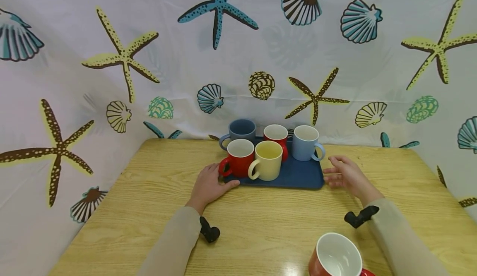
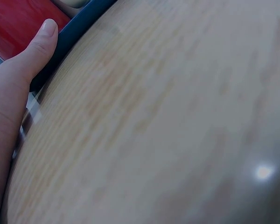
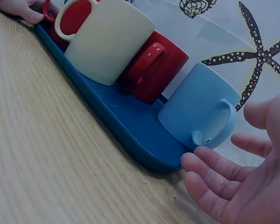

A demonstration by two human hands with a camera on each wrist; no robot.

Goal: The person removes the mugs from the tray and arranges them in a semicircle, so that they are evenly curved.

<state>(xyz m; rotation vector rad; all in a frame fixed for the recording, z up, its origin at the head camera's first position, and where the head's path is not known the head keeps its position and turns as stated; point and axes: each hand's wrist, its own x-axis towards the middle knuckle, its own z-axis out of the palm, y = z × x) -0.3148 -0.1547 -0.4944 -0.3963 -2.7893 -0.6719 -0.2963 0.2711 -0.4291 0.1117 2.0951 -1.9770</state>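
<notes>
The blue tray point(image 1: 296, 174) lies on the desk point(image 1: 261, 218) near its far edge, with five mugs upright on it. The left grip point(image 1: 210, 185) is at its near left corner, thumb straight along the rim beside the front red mug point(image 1: 242, 164); the other fingers are partly hidden, so I cannot tell whether it is clamped on the tray. The right grip point(image 1: 346, 178) is apart and holds nothing, its fingertips by the tray's right end; touching or not, I cannot tell. The pale blue mug point(image 1: 303, 147) is nearest it. The cream mug point(image 1: 271, 166) stands right of the front red one; the dark blue mug point(image 1: 244, 132) and back red mug point(image 3: 170, 72) stand behind. Another mug point(image 1: 337, 255) sits on the desk near the right sleeve point(image 1: 398, 234)
</notes>
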